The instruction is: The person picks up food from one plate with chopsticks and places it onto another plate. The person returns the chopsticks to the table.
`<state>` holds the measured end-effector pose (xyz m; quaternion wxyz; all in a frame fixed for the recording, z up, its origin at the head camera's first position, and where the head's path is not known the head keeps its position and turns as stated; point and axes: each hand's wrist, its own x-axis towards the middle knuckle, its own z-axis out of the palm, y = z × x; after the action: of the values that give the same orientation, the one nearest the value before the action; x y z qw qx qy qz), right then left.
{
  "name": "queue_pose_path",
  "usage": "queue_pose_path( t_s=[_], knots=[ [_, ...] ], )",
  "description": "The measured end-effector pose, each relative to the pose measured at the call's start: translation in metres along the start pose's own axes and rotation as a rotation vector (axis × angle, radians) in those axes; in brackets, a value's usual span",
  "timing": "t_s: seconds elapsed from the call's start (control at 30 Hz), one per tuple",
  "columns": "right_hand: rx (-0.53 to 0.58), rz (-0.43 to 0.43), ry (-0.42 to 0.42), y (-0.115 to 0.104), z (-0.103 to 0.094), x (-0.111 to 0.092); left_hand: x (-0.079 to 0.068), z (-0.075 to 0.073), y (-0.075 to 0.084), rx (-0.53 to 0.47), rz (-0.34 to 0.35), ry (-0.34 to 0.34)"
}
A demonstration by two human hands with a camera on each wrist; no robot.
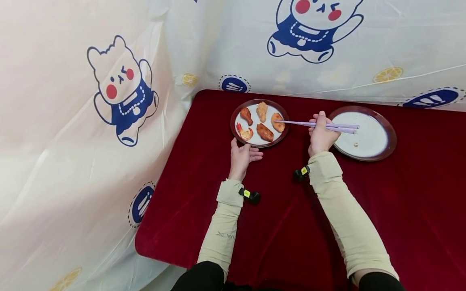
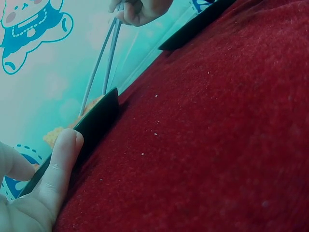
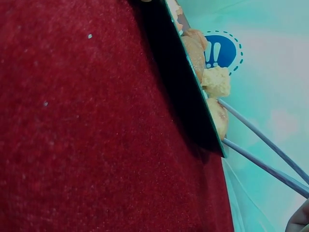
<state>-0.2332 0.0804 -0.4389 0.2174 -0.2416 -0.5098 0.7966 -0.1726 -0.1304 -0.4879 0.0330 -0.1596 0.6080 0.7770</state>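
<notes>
In the head view my left hand (image 1: 240, 159) is at the near rim of a brown-rimmed plate (image 1: 234, 128). The left wrist view shows the rim pinched between its digits. On the plate are a drumstick (image 1: 246, 115), a crumbed fried piece (image 1: 261, 111), a golden oval piece (image 1: 278, 122), a glazed wing piece (image 1: 265, 132) and a shrimp (image 1: 244, 132). My right hand (image 1: 323, 135) holds a pair of pale purple chopsticks (image 1: 302, 123). Their tips reach leftward to the oval piece, one on each side of it in the right wrist view.
A second brown-rimmed plate (image 1: 391, 139) stands to the right, partly behind my right hand, with a small crumb (image 1: 356, 144) on it. Dark red cloth (image 1: 276, 226) covers the table. Printed white curtains (image 1: 233, 48) hang behind and to the left.
</notes>
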Motion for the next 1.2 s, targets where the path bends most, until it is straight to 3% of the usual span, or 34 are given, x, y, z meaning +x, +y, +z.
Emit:
queue_pose_path(
  t_s=[0.4,0.7,0.9,1.2],
  knots=[
    [-0.002,-0.009,0.021,-0.002,-0.003,0.004,0.000,0.002,-0.001,0.000,0.003,-0.005],
    [0.075,-0.009,0.050,-0.026,-0.012,0.005,-0.001,0.000,0.001,0.008,0.009,-0.005],
    [0.167,-0.046,0.055,-0.049,-0.028,0.008,0.000,0.000,0.000,0.009,0.014,0.005],
    [0.164,-0.097,0.058,-0.072,-0.068,0.015,-0.003,0.003,0.001,0.002,0.015,-0.001]
  ],
)
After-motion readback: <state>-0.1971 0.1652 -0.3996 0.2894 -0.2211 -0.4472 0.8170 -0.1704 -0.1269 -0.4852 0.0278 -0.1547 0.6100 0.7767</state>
